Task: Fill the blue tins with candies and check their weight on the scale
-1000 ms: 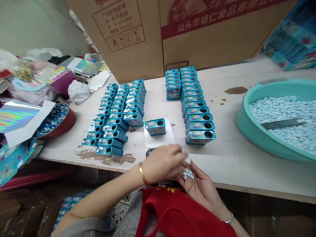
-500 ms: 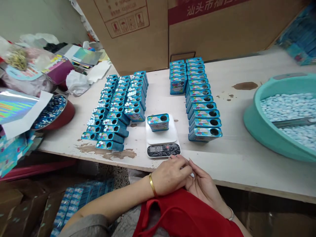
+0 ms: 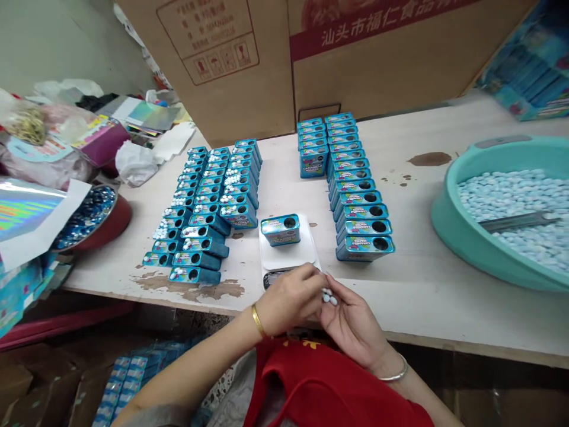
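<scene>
My right hand (image 3: 353,329) is cupped palm up at the table's front edge, holding several pale blue candies (image 3: 329,298). My left hand (image 3: 291,299), with a gold bangle at the wrist, reaches over to it, fingers bent down at the candies. Its fingertips are hidden, so what they pinch does not show. Just beyond, a small blue candy tin (image 3: 281,231) stands on the white kitchen scale (image 3: 284,258), its round hole facing up. My left hand covers most of the scale's dark display panel (image 3: 272,277).
Rows of blue tins (image 3: 202,244) with candies on their lids stand left of the scale. More tins (image 3: 361,210) line up to its right. A teal basin (image 3: 448,219) of candies with a metal scoop (image 3: 511,222) is far right. Cardboard boxes (image 3: 267,101) stand behind.
My hands have moved up over the scale's front, hiding its readout. My right palm has opened more, showing the candies. The view has shifted slightly.
</scene>
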A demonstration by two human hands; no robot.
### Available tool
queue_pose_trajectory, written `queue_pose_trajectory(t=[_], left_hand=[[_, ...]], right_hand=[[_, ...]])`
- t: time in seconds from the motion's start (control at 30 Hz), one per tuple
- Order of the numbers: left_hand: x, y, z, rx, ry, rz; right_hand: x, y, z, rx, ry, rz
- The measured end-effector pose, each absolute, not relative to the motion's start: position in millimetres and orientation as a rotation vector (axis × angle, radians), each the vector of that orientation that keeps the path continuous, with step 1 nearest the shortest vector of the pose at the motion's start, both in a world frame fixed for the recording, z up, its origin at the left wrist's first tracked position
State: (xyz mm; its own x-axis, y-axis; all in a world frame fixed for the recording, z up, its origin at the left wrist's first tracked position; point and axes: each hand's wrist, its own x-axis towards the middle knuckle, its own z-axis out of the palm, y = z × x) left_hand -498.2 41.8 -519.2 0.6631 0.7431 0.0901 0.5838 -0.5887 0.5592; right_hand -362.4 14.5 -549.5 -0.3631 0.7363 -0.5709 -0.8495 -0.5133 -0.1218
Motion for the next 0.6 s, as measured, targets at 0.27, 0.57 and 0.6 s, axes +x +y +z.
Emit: queue_pose_trajectory(t=[0.27, 0.57, 0.6], left_hand=[[-524, 118, -484, 2.396, 1.314, 0.822], [-528, 130, -489, 2.446, 1.299, 0.749], [-529, 130, -486, 2.449, 1.309, 0.791]], right_hand=[[-367, 39, -537, -0.679, 0.163, 2.014], [-351, 29, -546, -0.741, 0.208, 1.992], [-349, 27, -547, -0.748, 0.206, 1.989]])
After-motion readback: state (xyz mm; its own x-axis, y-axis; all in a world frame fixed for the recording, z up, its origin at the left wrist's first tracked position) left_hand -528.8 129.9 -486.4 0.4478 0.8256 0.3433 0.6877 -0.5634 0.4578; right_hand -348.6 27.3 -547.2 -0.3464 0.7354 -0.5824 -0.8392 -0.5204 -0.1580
